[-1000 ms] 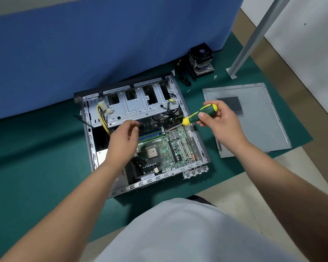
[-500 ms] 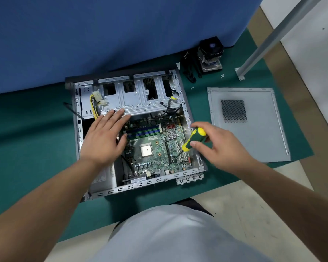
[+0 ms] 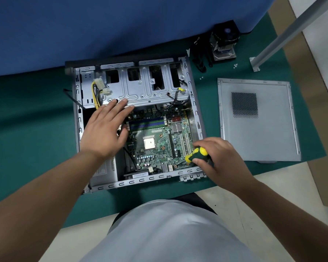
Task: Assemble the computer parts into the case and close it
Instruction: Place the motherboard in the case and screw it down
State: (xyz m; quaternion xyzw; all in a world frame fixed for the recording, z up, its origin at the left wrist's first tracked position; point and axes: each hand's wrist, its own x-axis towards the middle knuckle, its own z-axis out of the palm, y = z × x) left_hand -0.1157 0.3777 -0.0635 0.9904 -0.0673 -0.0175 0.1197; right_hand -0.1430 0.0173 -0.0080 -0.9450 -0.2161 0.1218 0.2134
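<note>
our right hand (image 3: 219,159) grips the screwdriver (image 3: 196,156), its shaft slanting down-left to the motherboard (image 3: 159,140)'s near-right corner; left hand (image 3: 106,129) rests flat, fingers apart.

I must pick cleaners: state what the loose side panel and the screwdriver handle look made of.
The flat grey side panel looks like matt sheet metal: folded edges, punched vent grid. The yellow-and-green screwdriver handle, which the right hand grips, looks like glossy moulded plastic, possibly with rubbery green parts.

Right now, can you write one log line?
right hand: grips green-yellow screwdriver | tip: green motherboard near corner | left hand: flat in grey metal case
</note>
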